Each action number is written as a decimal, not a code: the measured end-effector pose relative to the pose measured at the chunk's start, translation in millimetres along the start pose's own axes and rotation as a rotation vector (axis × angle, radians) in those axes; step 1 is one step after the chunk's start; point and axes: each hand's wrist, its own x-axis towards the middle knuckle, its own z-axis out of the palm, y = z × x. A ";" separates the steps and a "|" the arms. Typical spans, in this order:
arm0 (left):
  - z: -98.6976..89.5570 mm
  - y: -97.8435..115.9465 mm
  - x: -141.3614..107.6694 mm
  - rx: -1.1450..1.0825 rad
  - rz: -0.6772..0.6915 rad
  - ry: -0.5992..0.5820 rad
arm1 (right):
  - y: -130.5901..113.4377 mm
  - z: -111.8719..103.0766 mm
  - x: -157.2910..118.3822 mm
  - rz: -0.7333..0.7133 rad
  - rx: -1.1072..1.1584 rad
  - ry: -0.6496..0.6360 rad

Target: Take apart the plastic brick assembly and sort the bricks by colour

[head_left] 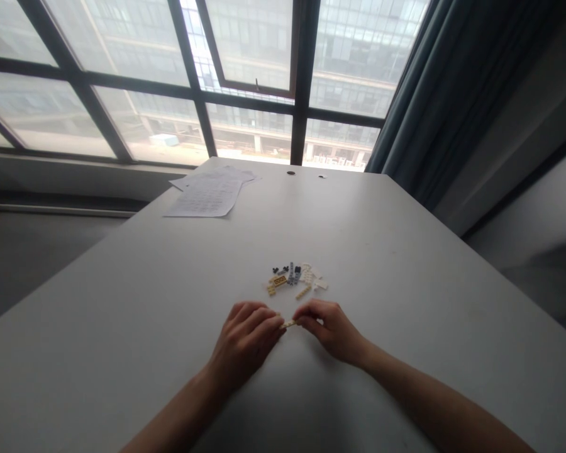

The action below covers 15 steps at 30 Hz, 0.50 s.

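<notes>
1. Dark-framed glass windows [300, 75] fill the top of the head view; a heavy blue-grey fabric curtain [419, 94] hangs at the right.
2. Work surface: smooth white table [339, 233]. Loose white printed paper sheets [207, 195] lie at its far left corner, well apart from the hands.
3. Left hand [248, 333]: fingers closed, gripping one end of a narrow cream plastic strip [289, 324].
4. Right hand [327, 327]: thumb and fingers pinched on the strip's other end. The strip sits between both hands, near the person's side of the table.
5. Parts supply: a small cluster lies just beyond the hands. It includes a tan rectangular studded plastic brick [280, 281], a slim cream studded plastic bar [303, 292], grey studded plastic strips [291, 272], small black plastic pieces [275, 270] and flat white plastic plates [321, 285].
6. Progress, by judgement: early stage. Handling covers the strip alone; whether it is one part or several joined cannot be told. Most parts appear loose and unhandled, and no larger assembly is visible.
</notes>
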 end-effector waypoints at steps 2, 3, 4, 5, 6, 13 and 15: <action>-1.3 1.4 0.5 0.004 0.016 -0.014 | 2.3 2.7 0.4 0.055 0.088 0.019; -1.7 2.0 0.7 0.001 0.021 -0.032 | 3.9 4.4 0.7 0.090 0.164 0.032; -1.8 2.5 0.8 -0.005 0.025 -0.052 | 5.5 6.3 1.2 0.123 0.255 0.048; -1.7 2.9 0.9 -0.011 0.027 -0.072 | 6.9 8.2 1.8 0.153 0.351 0.063; -1.4 3.2 0.9 -0.015 0.030 -0.089 | 8.1 10.0 2.4 0.177 0.439 0.077; 0.6 3.7 -0.8 -0.005 0.050 -0.101 | 9.5 13.3 4.3 0.270 0.625 0.086; 0.5 3.5 -0.4 -0.003 0.042 -0.077 | 10.5 12.8 4.1 0.264 0.615 0.093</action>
